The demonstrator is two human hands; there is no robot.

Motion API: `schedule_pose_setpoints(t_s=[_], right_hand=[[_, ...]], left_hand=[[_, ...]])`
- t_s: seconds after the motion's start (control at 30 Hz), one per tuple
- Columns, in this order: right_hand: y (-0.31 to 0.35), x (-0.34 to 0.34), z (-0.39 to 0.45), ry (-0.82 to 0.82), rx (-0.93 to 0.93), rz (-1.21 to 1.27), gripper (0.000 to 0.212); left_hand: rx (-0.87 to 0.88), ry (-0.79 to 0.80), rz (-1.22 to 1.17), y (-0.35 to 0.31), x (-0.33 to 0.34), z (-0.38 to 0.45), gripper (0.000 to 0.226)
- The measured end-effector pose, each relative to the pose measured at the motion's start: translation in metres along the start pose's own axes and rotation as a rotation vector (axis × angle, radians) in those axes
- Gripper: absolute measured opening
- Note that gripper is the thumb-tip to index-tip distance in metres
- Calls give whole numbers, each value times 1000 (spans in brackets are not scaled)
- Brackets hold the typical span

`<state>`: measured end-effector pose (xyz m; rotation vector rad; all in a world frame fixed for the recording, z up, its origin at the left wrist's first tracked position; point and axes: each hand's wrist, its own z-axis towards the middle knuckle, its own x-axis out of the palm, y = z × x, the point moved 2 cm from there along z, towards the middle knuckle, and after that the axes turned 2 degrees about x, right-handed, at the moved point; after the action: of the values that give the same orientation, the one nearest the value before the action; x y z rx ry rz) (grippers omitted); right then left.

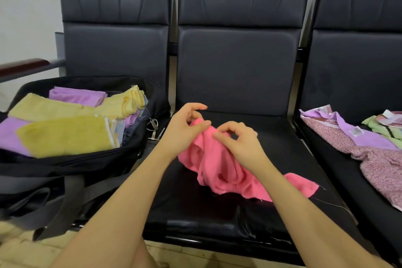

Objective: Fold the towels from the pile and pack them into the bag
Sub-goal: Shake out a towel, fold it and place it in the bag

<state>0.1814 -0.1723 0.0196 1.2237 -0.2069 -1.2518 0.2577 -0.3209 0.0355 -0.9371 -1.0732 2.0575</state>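
The left hand [185,124] pinches the top edge of the pink towel [219,165] between thumb and forefinger, and the right hand [237,139] pinches the same edge just beside it, likely hunting for a corner so the cloth can be spread for folding. The towel lies crumpled on the middle seat [217,209], bright pink, soft, with loose threads at its hem. To the left, the open black bag [91,159] already holds folded yellow and purple towels [63,135]. More cloths [369,150] wait on the right seat.
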Motion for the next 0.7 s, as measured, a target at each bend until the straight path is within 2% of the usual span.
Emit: schedule_pose_setpoints(t_s=[0.1, 0.17, 0.23, 0.33, 0.4, 0.47, 0.57, 0.7], right_hand=[[-5, -6, 3, -124, 41, 26, 18], [-11, -11, 4, -158, 59, 39, 17], [-15, -14, 4, -159, 62, 50, 16], [-19, -16, 2, -135, 56, 60, 13], [-21, -16, 2, -116, 65, 60, 11], [-23, -17, 1, -111, 80, 66, 10], [-24, -22, 0, -141, 87, 75, 10], [-20, -37, -5, -209, 94, 203, 18]], left_hand=[[-29, -300, 329, 9, -3, -4, 24], [1, -357, 342, 7, -1, -8, 22], [-3, -286, 357, 6, 5, -10, 24], [-119, -146, 452, 13, 21, -10, 32], [-173, -113, 397, 21, 28, -8, 32], [-179, -97, 269, 22, 31, -8, 21], [-100, -78, 190, 16, 31, -7, 18], [70, -141, 369, 5, 16, 2, 16]])
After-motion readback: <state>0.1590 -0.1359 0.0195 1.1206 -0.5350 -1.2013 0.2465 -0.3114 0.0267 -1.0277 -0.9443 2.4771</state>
